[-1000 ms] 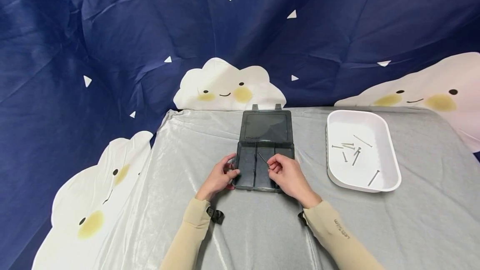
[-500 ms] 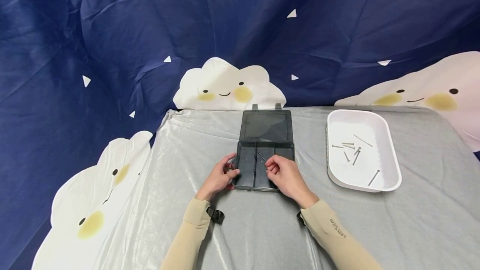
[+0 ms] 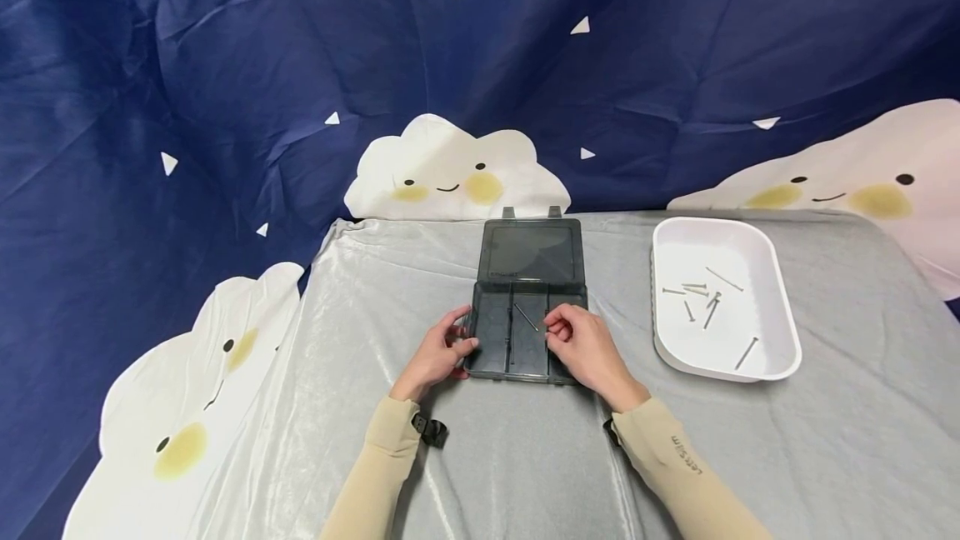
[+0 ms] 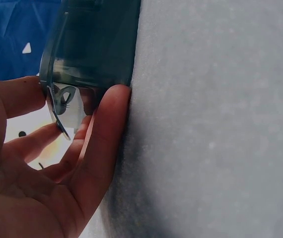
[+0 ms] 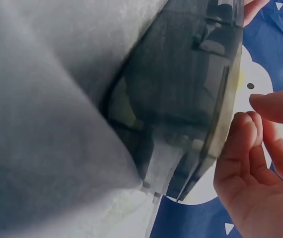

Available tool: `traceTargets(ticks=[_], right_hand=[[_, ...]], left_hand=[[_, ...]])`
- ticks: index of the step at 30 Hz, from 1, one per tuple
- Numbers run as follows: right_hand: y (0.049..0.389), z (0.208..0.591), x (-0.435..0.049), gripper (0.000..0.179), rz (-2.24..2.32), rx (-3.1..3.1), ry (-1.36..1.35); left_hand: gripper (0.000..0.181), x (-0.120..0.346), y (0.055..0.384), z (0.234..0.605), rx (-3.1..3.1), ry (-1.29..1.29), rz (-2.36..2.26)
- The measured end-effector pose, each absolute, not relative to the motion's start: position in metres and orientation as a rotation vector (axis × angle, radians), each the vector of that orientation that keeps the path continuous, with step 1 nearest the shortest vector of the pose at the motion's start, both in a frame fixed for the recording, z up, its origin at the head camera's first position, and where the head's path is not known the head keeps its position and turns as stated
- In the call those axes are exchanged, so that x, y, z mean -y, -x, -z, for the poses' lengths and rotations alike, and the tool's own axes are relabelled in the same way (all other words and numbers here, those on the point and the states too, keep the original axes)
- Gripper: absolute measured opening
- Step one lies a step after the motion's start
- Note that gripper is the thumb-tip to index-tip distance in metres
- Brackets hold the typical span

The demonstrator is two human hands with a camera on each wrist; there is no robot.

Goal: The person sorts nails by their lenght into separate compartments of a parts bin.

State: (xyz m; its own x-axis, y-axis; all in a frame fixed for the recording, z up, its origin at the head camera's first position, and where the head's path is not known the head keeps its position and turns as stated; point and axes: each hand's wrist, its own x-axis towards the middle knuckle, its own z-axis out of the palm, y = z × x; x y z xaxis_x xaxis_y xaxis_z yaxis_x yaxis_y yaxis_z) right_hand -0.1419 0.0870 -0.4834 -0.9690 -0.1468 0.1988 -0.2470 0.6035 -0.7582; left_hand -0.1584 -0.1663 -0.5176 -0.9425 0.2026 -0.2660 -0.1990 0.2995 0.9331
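Observation:
A dark see-through compartment box (image 3: 491, 361) lies with its lid (image 3: 531, 250) raised at the back. My left hand (image 3: 435, 357) grips its left side, fingers on the outer wall; in the left wrist view that hand (image 4: 57, 163) pinches the box's edge. In the middle compartment a long thin screw or nail (image 3: 527, 317) lies slanted; it is too small to tell which. My right hand (image 3: 588, 350) hovers over the right part of the box, thumb and fingers loosely bent with nothing between them. The right wrist view shows the same hand (image 5: 260, 153) beside the box (image 5: 171, 84).
To the right stands a white tray (image 3: 787, 357) with several thin metal screws or nails (image 3: 712, 311) of differing lengths. Grey cloth (image 3: 525, 457) covers the table. Behind hangs a dark blue curtain (image 3: 637, 65) with cloud prints.
My right hand has let go of the screw or nail and drawn back to the right. The piece now lies in the middle compartment. My left hand has stayed on the box.

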Motion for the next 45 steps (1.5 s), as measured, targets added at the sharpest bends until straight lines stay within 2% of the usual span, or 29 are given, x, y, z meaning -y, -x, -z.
traceTargets(ticks=[24,37,45], right_hand=[[0.139,0.46,-0.129,0.009,-1.182,2.655,-0.272],[0.133,0.446,-0.191,0.011,-0.87,2.66,-0.254],[0.132,0.446,-0.236,0.013,-0.748,2.881,-0.076]], left_hand=[[0.062,0.166,0.157,0.517,-2.256,-0.003,-1.671],[0.062,0.166,0.157,0.515,-2.24,0.012,-1.678],[0.062,0.166,0.157,0.514,-2.241,0.015,-1.662]])
